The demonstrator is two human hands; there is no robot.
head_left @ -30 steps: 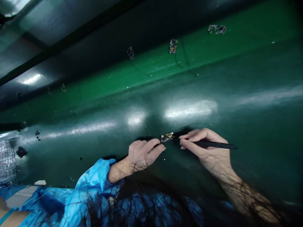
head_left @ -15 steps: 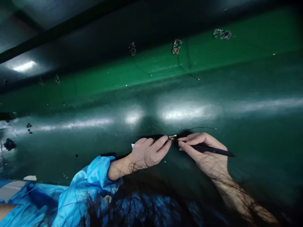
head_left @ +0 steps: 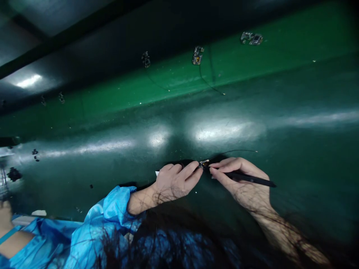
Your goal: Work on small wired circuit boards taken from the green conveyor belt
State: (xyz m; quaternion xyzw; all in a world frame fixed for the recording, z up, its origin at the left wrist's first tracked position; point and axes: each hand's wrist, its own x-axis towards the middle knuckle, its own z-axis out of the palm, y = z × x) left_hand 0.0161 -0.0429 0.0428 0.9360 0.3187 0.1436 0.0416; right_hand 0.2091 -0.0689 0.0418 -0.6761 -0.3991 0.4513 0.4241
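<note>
A small circuit board (head_left: pixel 204 163) with metal and yellow parts is pinched at the fingertips of my left hand (head_left: pixel 175 181), which rests low over the green surface. My right hand (head_left: pixel 242 181) is closed around a slim black pen-like tool (head_left: pixel 252 178), held like a pencil. The tool's tip is close to the board's right side; whether it touches cannot be made out. A thin black wire (head_left: pixel 238 150) runs rightward behind my right fingers. Where it joins the board is hidden. A white corner (head_left: pixel 157 173) of something sticks out beside my left hand.
On the brighter green strip (head_left: pixel 174 82) lie several circuit boards, among them one (head_left: pixel 198 56) with a trailing wire. Small black parts (head_left: pixel 14 174) sit at the left. Another person's hand (head_left: pixel 5 216) and blue sleeve (head_left: pixel 47 239) are at lower left.
The boards on the green strip have shifted left, apart from my nearly still hands. At lower left, the other person's hand has come into view.
</note>
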